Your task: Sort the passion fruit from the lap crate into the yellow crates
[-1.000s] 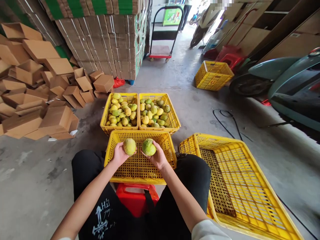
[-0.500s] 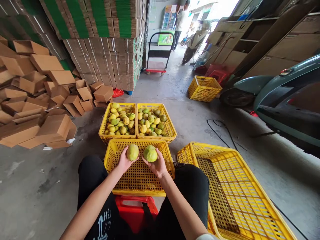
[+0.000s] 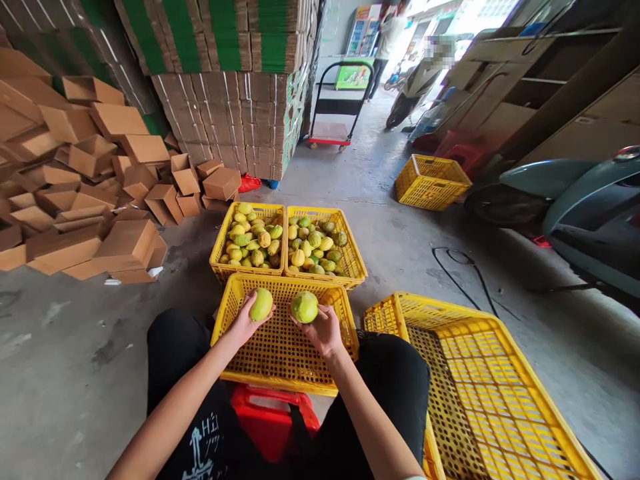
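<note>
Left hand [image 3: 244, 325]: I'm clasping an oval fruit [image 3: 261, 305], long axis tilting toward one o'clock.
Right hand [image 3: 323, 332]: I'm cupping a rounder fruit [image 3: 304, 307].
Crate [image 3: 280, 360]: perforated plastic, lying below, fruits at eleven and one o'clock.

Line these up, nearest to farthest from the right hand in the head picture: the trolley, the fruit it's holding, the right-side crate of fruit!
1. Held fruit: in the right hand.
2. Right fruit crate: ahead.
3. Trolley: way past that crate.
</note>
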`<state>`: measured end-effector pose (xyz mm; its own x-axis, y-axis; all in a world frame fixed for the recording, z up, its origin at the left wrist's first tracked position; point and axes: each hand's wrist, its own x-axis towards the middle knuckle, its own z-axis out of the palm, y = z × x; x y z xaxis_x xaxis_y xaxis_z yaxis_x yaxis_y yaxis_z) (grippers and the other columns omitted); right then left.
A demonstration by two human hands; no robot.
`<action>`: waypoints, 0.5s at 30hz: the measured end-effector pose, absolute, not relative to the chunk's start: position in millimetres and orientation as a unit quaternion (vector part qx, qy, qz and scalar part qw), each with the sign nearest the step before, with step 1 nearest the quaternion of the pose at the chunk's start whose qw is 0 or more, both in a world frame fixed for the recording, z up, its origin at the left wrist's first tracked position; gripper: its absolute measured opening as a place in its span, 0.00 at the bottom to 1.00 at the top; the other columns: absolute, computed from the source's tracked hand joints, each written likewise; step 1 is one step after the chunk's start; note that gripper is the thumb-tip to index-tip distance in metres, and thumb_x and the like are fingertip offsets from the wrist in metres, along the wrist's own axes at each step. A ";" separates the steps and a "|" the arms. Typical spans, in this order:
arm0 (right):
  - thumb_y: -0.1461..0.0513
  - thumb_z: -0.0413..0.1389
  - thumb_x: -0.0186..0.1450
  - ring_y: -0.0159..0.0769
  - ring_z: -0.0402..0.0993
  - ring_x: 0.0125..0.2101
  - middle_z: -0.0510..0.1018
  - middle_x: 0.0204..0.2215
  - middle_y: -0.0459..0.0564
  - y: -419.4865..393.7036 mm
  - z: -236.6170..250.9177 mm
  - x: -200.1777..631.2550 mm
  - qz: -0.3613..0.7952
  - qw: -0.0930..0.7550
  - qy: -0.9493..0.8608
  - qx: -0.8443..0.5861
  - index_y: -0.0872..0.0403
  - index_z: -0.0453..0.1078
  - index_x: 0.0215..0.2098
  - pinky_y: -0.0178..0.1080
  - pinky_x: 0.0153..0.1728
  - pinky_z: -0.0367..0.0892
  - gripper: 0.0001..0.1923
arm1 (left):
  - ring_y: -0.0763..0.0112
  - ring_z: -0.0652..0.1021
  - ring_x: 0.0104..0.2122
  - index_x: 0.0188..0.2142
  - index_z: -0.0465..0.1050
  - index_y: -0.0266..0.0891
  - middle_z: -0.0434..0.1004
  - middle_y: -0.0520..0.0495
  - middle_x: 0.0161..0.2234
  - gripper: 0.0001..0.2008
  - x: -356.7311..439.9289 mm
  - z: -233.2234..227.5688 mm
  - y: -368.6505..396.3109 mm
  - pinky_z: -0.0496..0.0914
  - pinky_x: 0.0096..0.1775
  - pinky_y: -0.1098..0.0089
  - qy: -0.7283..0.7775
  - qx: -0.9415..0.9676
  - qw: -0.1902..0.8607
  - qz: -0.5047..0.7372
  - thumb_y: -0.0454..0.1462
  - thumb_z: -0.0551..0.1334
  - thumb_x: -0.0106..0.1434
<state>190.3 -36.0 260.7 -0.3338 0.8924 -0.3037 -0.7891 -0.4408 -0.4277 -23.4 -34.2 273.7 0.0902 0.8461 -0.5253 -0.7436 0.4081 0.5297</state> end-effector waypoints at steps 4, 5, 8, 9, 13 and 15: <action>0.58 0.66 0.59 0.46 0.80 0.45 0.83 0.41 0.51 -37.0 257.6 189.2 0.799 0.534 -0.074 -0.266 0.51 0.74 0.44 0.52 0.49 0.76 0.16 | 0.57 0.84 0.35 0.46 0.72 0.33 0.82 0.37 0.38 0.15 -38.6 268.1 -40.0 0.76 0.32 0.68 0.443 0.087 0.723 0.523 0.39 0.68 0.63; 0.58 0.67 0.59 0.44 0.81 0.43 0.84 0.41 0.50 -37.3 256.9 189.1 0.798 0.536 -0.067 -0.268 0.50 0.74 0.43 0.51 0.49 0.76 0.15 | 0.57 0.84 0.34 0.45 0.72 0.33 0.82 0.37 0.38 0.16 -42.9 265.9 -41.8 0.76 0.31 0.69 0.448 0.094 0.719 0.523 0.39 0.69 0.62; 0.60 0.67 0.59 0.42 0.82 0.41 0.84 0.40 0.48 -38.1 256.2 188.2 0.801 0.527 -0.063 -0.277 0.50 0.74 0.42 0.50 0.47 0.78 0.14 | 0.58 0.84 0.31 0.45 0.71 0.36 0.82 0.40 0.37 0.18 -55.9 256.7 -48.0 0.74 0.28 0.71 0.467 0.104 0.701 0.529 0.41 0.72 0.59; 0.61 0.67 0.59 0.42 0.82 0.41 0.84 0.40 0.48 -38.5 256.6 187.5 0.803 0.522 -0.066 -0.280 0.50 0.74 0.42 0.50 0.46 0.78 0.14 | 0.58 0.84 0.31 0.45 0.71 0.37 0.82 0.40 0.37 0.19 -59.9 253.4 -50.1 0.74 0.28 0.71 0.472 0.106 0.694 0.533 0.42 0.72 0.58; 0.59 0.65 0.60 0.47 0.81 0.45 0.83 0.43 0.52 -40.5 260.1 184.1 0.817 0.501 -0.081 -0.272 0.52 0.74 0.42 0.53 0.48 0.77 0.13 | 0.59 0.84 0.30 0.43 0.71 0.39 0.82 0.44 0.36 0.22 -70.4 245.3 -56.4 0.74 0.28 0.71 0.485 0.121 0.673 0.546 0.43 0.75 0.53; 0.58 0.63 0.59 0.50 0.80 0.48 0.83 0.43 0.54 -41.4 261.5 182.9 0.828 0.493 -0.083 -0.253 0.53 0.74 0.43 0.56 0.50 0.75 0.14 | 0.59 0.84 0.28 0.41 0.71 0.38 0.82 0.43 0.35 0.23 -71.0 246.2 -56.9 0.73 0.27 0.72 0.486 0.132 0.667 0.550 0.43 0.76 0.51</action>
<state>182.9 -41.4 261.5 -0.3858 0.8592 -0.3361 -0.7751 -0.4994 -0.3871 -71.0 -56.9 246.2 -0.0765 0.8608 -0.5031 -0.6043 0.3613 0.7102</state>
